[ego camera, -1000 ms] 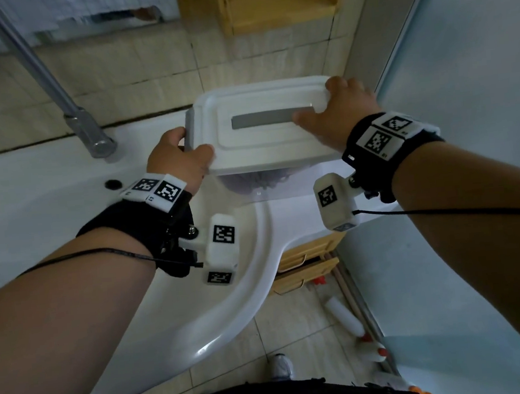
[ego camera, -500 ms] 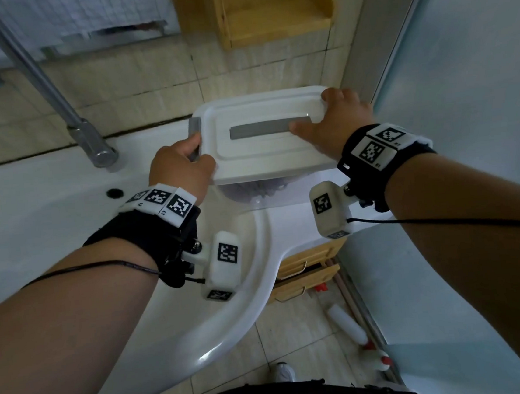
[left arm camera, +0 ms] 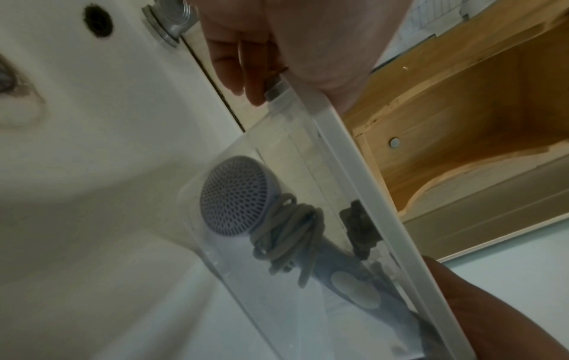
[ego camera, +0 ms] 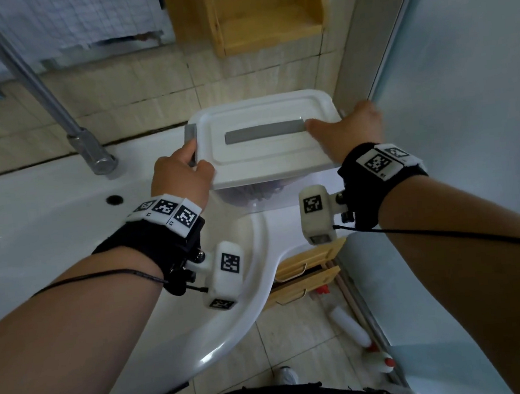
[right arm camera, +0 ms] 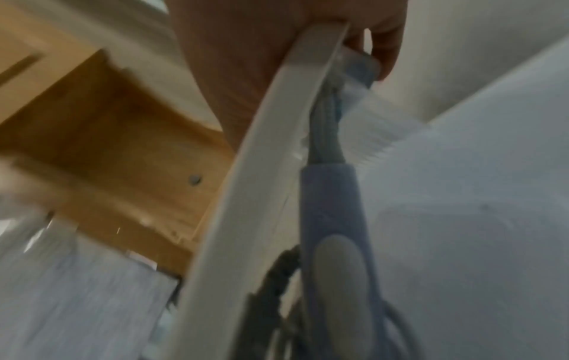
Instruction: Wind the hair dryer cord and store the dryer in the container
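The left hand [ego camera: 183, 172] and right hand [ego camera: 352, 132] grip opposite ends of the lidded container [ego camera: 266, 139]; the dryer [left arm camera: 243, 199] with wound cord [left arm camera: 289, 233] lies inside, between them.

From the head view the white lid [ego camera: 266, 139] is covering the container's inside, so the hair dryer is showing only through the clear wall in the left wrist view [left arm camera: 240, 202], its handle end running behind the right hand [left arm camera: 499, 311]. The left hand's fingertips [ego camera: 183, 172] are curling out of sight under the lid's edge. The right wrist view is smearing the wooden shelf [right arm camera: 123, 151] into blur
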`<state>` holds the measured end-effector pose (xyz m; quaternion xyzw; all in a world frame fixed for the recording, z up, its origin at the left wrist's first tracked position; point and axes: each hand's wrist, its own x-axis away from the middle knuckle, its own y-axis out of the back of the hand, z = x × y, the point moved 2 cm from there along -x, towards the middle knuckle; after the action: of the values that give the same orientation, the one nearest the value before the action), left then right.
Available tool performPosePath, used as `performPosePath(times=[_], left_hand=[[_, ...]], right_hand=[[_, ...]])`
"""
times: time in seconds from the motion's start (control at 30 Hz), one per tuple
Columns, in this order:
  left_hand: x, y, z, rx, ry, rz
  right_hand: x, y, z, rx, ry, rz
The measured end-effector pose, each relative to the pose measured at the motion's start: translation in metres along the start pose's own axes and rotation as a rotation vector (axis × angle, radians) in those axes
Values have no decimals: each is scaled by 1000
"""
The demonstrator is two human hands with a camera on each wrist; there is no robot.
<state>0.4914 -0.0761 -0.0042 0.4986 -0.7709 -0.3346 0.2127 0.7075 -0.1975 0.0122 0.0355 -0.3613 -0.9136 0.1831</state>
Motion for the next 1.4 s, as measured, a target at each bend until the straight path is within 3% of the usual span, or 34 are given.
performPosePath(times=[0.13,0.4,1.0,1.23,1.4], left_hand=[[1,1,-2,-19,-20,-6],[3,2,-4,11,-2,-28],[2,-1,1,46,50,-42],[2,1,-1,57,70,7],[3,13,-6,-28,123,52]], right_hand=[[1,-1,-2,-120,-103,85],[-1,1,-1,-107,80,25],[-5,2,-1,-111,130,67],[0,5,4,31,150,96],[3,22,20,163,230,-3]])
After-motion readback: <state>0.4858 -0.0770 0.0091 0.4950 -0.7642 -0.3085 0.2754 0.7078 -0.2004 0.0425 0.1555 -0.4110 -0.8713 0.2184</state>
